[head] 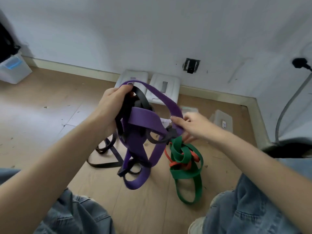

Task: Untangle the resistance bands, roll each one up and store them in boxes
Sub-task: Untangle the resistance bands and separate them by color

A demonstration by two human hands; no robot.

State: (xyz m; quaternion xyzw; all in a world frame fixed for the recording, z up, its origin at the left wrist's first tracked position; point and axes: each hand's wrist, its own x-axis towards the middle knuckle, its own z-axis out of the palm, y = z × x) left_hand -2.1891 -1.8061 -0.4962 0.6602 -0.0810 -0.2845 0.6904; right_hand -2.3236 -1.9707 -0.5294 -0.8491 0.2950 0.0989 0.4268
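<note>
1. Nearest: our knees in blue jeans (249, 211), seated over wood floor (42, 102).
2. L hand (111, 107) closed around a bunch of purple band (145, 119) + black band (141, 98), lifted above floor.
3. R hand (194, 127) pinching the purple loop's far side; fingers blurred, grip detail unclear.
4. Purple band hangs btwn both hands in several loops, lowest loop near floor.
5. Green band (184, 173) knotted w/ red-orange band (179, 163), hanging just below R hand, bottom loop on floor.
6. More black loops lie on floor below L hand.
7. Two white boxes (163, 90) farther back against wall (152, 31), lids on; clear lid-like pieces (222, 119) to their right.
8. Clear tub (13, 68) far left.
</note>
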